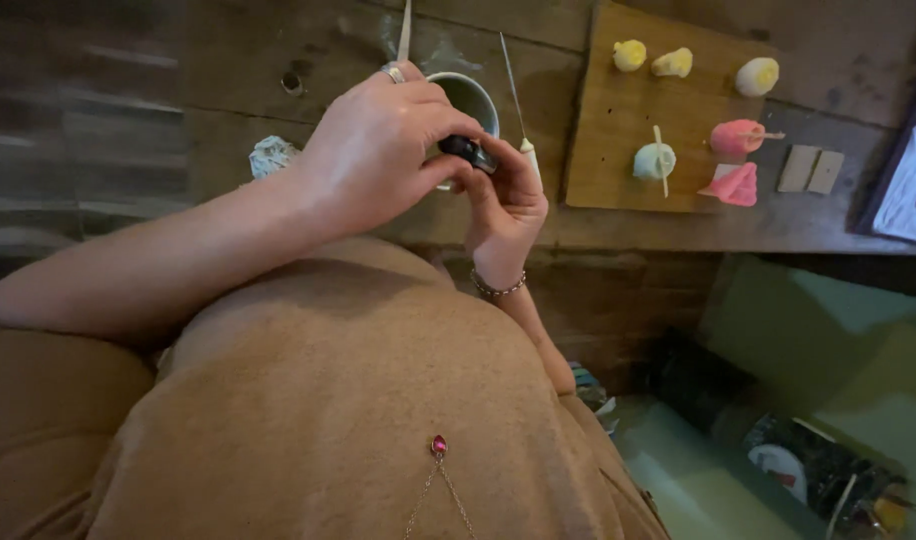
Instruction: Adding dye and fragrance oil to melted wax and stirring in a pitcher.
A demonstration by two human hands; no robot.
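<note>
My left hand (378,150), with a ring on one finger, and my right hand (508,205), with a beaded bracelet at the wrist, meet over the table edge. Both pinch a small black object (468,151) between their fingertips. A thin stick with a white tip (524,135) rises from between my right fingers. Just behind the hands stands a grey-green cup (475,95), partly hidden by my left hand, with a thin rod (405,30) rising beside it.
A wooden board (603,130) at the right holds small yellow (630,54), pale (758,76), white (654,160) and pink (735,137) wax shapes. Two pale flat pieces (810,169) lie beside it. A crumpled tissue (272,155) sits left. Below the table's right side are dark clutter and a green surface (838,340).
</note>
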